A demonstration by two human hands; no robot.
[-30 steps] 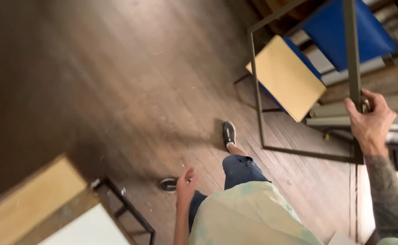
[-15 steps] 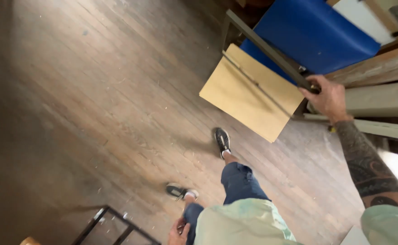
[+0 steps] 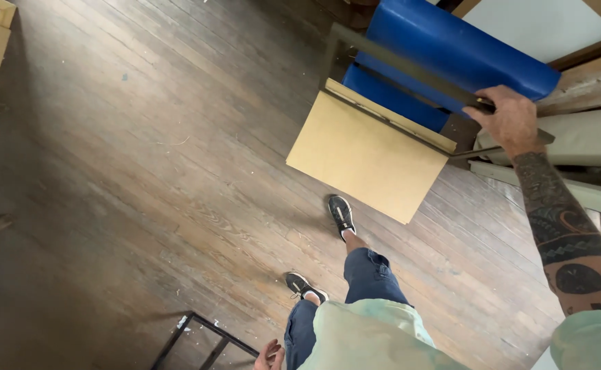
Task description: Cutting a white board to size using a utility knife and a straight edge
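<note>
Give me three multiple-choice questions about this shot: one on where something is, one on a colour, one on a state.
1. Where is the tan board?
A. fixed to the metal frame
B. flat on the floor
C. under a shoe

2. What colour is the padded panel behind the frame?
A. red
B. blue
C. green

3. What is the right hand doing?
A. hanging free
B. gripping the metal frame
C. pressing the floor

Answers: 1 A, the board sits on the frame's bars above the wooden floor. 2 B, it is plainly blue. 3 B, the fingers wrap a bar.
</note>
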